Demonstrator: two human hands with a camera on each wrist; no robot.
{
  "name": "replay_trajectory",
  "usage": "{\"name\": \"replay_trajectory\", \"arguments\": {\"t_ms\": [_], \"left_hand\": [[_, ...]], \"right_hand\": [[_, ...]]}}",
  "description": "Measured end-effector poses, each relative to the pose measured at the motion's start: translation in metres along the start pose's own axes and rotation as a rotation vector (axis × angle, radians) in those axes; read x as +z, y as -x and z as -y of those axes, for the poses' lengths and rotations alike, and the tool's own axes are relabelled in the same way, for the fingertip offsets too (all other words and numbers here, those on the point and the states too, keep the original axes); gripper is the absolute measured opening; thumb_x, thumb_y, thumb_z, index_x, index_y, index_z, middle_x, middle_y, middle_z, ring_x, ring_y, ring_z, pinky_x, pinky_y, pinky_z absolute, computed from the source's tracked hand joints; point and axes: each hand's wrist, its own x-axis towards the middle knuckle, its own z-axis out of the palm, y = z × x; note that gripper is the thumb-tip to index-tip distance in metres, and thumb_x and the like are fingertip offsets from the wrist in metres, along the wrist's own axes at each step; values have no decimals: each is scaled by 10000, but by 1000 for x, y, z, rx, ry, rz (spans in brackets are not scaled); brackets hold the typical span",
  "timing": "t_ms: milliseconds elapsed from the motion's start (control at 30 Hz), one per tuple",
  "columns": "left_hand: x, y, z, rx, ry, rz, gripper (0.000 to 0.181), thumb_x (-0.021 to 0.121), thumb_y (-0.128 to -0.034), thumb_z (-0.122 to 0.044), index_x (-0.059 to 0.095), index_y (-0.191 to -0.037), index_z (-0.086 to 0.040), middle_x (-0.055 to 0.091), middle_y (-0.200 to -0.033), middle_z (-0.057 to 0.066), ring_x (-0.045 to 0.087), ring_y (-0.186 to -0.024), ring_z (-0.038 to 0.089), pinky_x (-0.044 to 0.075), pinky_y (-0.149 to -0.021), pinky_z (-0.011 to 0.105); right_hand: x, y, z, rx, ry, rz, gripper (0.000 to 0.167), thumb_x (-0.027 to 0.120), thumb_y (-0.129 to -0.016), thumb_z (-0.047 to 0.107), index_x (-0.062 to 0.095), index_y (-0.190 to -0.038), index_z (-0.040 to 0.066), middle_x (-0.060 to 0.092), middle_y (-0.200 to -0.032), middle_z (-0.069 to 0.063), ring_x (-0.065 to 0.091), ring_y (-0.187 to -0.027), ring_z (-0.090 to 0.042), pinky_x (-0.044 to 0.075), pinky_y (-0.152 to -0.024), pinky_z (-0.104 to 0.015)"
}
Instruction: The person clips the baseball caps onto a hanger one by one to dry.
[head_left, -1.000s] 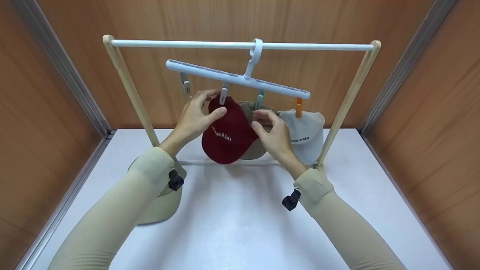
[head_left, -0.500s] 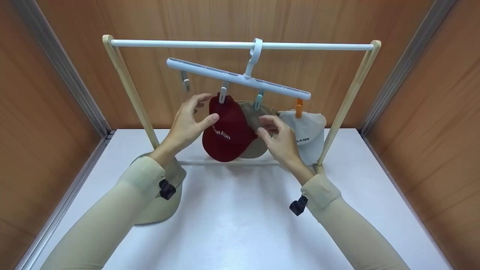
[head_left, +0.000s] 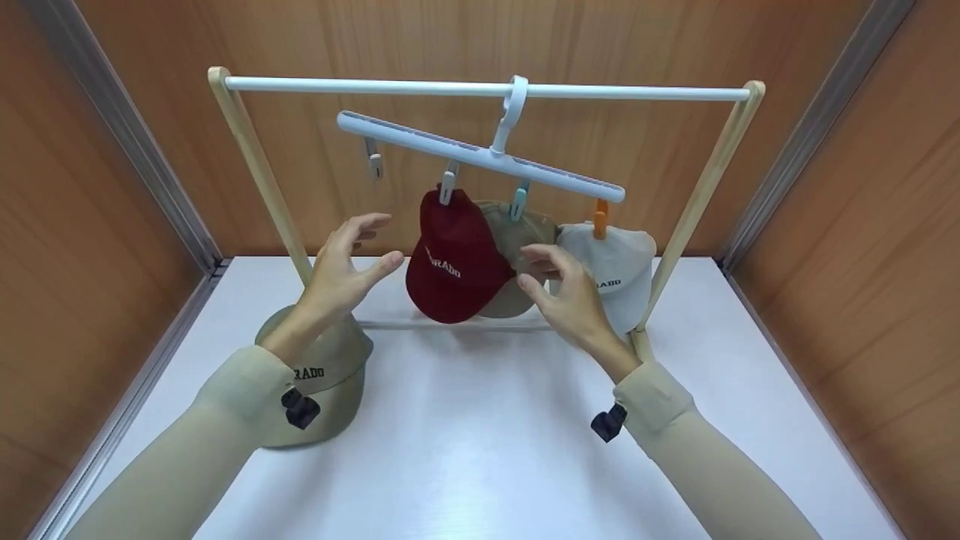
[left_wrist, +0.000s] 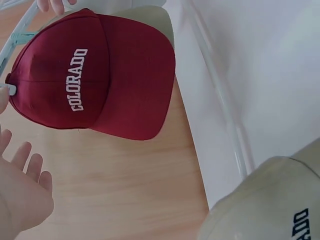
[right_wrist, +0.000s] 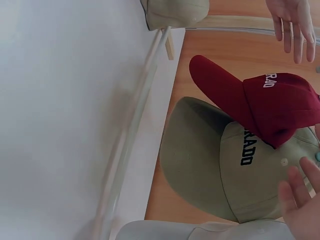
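Observation:
A dark red cap [head_left: 459,259] lettered COLORADO hangs from a grey clip [head_left: 448,187] on the tilted white hanger [head_left: 480,156]. Behind it an olive cap [right_wrist: 250,185] hangs from a teal clip [head_left: 519,202], and at the right a pale grey cap [head_left: 619,259] from an orange clip [head_left: 601,219]. My left hand [head_left: 339,270] is left of the red cap, apart from it, thumb and fingers spread. In front of the olive cap is my right hand [head_left: 570,300], fingers loosely bent and holding nothing. Another olive cap [head_left: 330,367] sits on the table, partly behind the left wrist.
The hanger hooks over the white rail [head_left: 360,86] of a rack with wooden legs [head_left: 694,202]. A grey clip [head_left: 375,161] with nothing in it hangs at the hanger's left end. A low white bar [head_left: 397,326] spans the rack's base on the white table [head_left: 465,435]. Wooden walls surround it.
My left hand has let go near the red cap's clip and moved down and left. The right hand has shifted slightly down and right. The hanger's left end has risen a little.

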Motion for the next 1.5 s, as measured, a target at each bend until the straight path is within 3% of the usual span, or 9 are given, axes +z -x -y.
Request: {"name": "replay_trajectory", "arguments": {"t_ms": [200, 433, 667, 767, 900, 1100, 1300, 1500], "left_hand": [[-11, 15, 13, -5, -17, -5, 602, 751, -1014, -317, 509, -1539, -148, 543, -1533, 51, 461, -1415, 264, 324, -1208, 560], [-23, 30, 26, -40, -81, -26, 570, 721, -1031, -339, 516, -1525, -142, 549, -1534, 84, 463, -1433, 320, 318, -1209, 589], [-35, 46, 41, -70, -103, -55, 543, 701, -1047, -336, 527, -1508, -109, 568, -1519, 128, 485, -1409, 362, 328, -1176, 645], [-41, 56, 50, -87, -128, -65, 545, 690, -1051, -347, 528, -1502, -88, 567, -1520, 139, 483, -1413, 371, 327, -1182, 644], [-49, 68, 62, -135, -154, -76, 576, 684, -1052, -384, 518, -1516, -86, 554, -1534, 150, 457, -1444, 397, 312, -1200, 645], [-59, 82, 74, -204, -163, -59, 555, 677, -1055, -394, 542, -1500, -92, 557, -1522, 163, 437, -1457, 420, 287, -1191, 686], [-64, 93, 83, -262, -222, -38, 592, 624, -1065, -482, 551, -1500, -87, 526, -1534, 211, 409, -1462, 470, 293, -1136, 772], [-67, 105, 95, -321, -241, -20, 636, 577, -1082, -499, 494, -1537, -63, 478, -1574, 241, 376, -1486, 499, 297, -1150, 759]], "right_hand": [[-1, 9, -7, -46, 5, 25, 356, 743, -1005, 106, 671, -1343, 20, 702, -1285, -146, 652, -1152, -327, 544, -997, -554], [4, 22, -17, -16, -61, 32, 358, 773, -977, 71, 690, -1325, 68, 709, -1299, -70, 665, -1136, -265, 542, -994, -578], [17, 33, -20, 5, -141, 91, 416, 787, -948, 18, 663, -1344, 40, 685, -1329, -117, 660, -1147, -352, 547, -1018, -564], [22, 35, -21, 11, -145, 124, 411, 784, -961, 46, 660, -1353, 58, 683, -1337, -86, 665, -1146, -286, 552, -1026, -544], [27, 39, -24, 2, -138, 173, 413, 770, -988, 103, 645, -1380, 75, 673, -1360, -56, 663, -1160, -249, 552, -1037, -521], [35, 46, -24, -15, -148, 232, 454, 757, -1000, 113, 604, -1423, 49, 651, -1400, -85, 665, -1206, -292, 552, -1035, -506], [40, 51, -22, -8, -159, 279, 487, 753, -1007, 136, 576, -1449, 32, 642, -1419, -61, 663, -1223, -242, 540, -1057, -502], [46, 54, -20, 0, -172, 318, 505, 745, -1010, 129, 555, -1467, 27, 639, -1414, -75, 651, -1239, -278, 527, -1076, -504]]}}
